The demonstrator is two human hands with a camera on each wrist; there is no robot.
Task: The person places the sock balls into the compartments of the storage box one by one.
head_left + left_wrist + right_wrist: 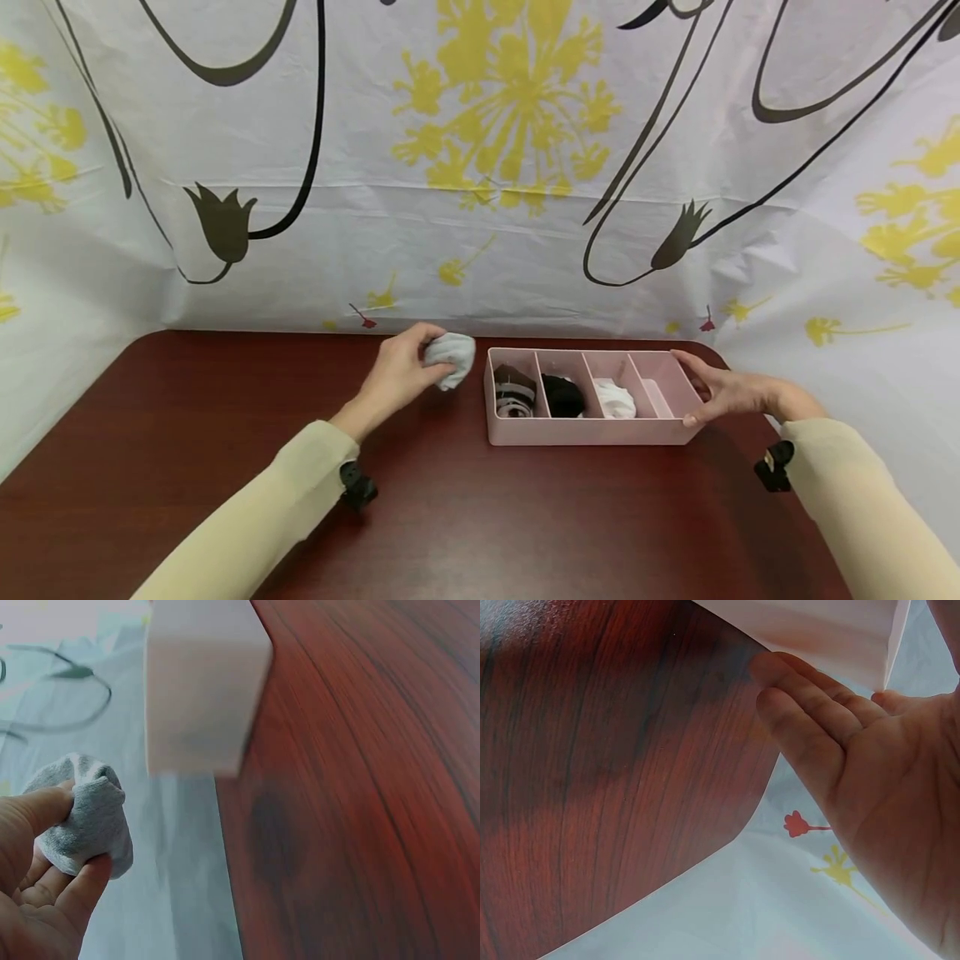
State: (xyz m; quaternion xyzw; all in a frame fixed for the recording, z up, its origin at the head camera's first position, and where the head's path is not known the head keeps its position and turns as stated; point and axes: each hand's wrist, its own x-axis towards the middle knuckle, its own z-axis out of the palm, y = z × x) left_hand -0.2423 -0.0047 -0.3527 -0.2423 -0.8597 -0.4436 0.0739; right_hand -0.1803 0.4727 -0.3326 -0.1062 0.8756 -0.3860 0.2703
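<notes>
Pinched between the thumb and fingers of my left hand [401, 367] is a bunched light grey sock [452, 358], held above the table just left of a pink divided box [592, 431]. The left wrist view shows the sock [90, 817] folded into a rounded bundle. My right hand [731, 395] grips the box's right end, thumb at the front corner and fingers at the back. From left to right, box compartments hold a brown and grey striped bundle [514, 392], a black bundle [562, 396] and a white bundle [615, 398]. A pale strip shows in the rightmost compartment.
The dark red-brown wooden table [450, 517] has rounded back corners. Behind it and at both sides hangs a white patterned sheet [360, 150] with yellow and dark flowers. The box stands near the table's back right.
</notes>
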